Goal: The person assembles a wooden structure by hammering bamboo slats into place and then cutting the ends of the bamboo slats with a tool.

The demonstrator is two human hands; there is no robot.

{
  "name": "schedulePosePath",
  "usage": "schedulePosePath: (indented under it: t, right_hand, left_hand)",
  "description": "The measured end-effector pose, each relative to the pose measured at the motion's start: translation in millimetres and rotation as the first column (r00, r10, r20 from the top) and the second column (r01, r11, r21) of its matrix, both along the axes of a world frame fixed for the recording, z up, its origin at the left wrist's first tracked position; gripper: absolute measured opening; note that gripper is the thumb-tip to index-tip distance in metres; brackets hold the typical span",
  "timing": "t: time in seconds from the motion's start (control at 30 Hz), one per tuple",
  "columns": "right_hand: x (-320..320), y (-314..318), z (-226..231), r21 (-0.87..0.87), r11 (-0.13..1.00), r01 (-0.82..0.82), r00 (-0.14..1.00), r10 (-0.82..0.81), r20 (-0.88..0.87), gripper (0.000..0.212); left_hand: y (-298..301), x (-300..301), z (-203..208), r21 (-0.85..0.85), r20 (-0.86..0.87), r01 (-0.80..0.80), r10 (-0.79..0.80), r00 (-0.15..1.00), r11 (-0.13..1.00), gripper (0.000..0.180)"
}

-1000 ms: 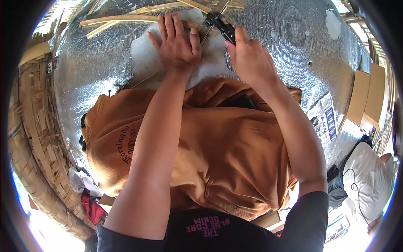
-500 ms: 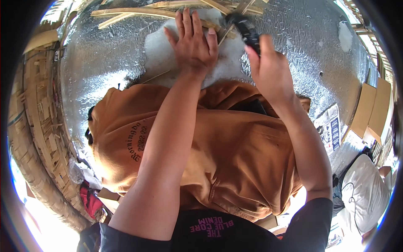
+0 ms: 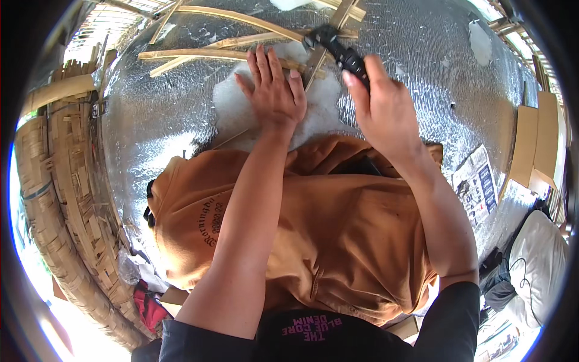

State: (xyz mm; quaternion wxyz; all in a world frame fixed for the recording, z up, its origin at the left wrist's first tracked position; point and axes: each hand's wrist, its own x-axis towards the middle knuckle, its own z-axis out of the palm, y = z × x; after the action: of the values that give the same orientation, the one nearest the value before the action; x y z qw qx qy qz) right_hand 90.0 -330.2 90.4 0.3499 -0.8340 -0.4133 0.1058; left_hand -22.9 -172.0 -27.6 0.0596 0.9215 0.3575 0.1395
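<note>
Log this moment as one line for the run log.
left hand flat on white padding | right hand gripping black tool | bamboo strips on silver foil sheet

An orange-brown cloth (image 3: pixel 338 235) with dark print lies near. Far off, a crinkled silver sheet (image 3: pixel 422 54) carries a white patch (image 3: pixel 235 111), pale tan strips (image 3: pixel 205 54) and a black tool (image 3: pixel 341 51).
</note>
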Motion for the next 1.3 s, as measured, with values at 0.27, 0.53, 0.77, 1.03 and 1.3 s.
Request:
schedulePosePath:
  t: [0.27, 0.53, 0.77, 1.03, 1.3]
  right_hand:
    - [8, -9, -9, 0.248, 0.965, 0.088, 0.995, -0.098, 0.030, 0.026]
    - [-6, -5, -34, -0.018, 0.998, -0.057, 0.984, 0.059, 0.167, 0.029]
    - [-9, -10, -21, -0.068, 0.995, -0.068, 0.995, 0.072, 0.062, 0.032]
    - [-2, -11, -31, -0.091, 0.995, -0.028, 0.997, 0.034, 0.067, 0.029]
    - [-4, -10, -43, 0.020, 0.998, -0.060, 0.984, 0.056, 0.171, 0.031]
  left_hand:
    - [-1, 3, -5, 0.023, 0.007, 0.006, -0.006, 1.000, 1.000, 0.068]
    - [-1, 7, -2, -0.019, 0.046, 0.020, -0.019, 0.999, 1.000, 0.069]
    - [0, 3, -7, -0.006, 0.078, 0.025, -0.024, 0.997, 1.000, 0.068]
    - [-1, 7, -5, 0.011, 0.063, 0.024, -0.025, 0.998, 1.000, 0.068]
    - [-3, 1, -6, -0.008, 0.056, 0.029, -0.028, 0.998, 1.000, 0.068]
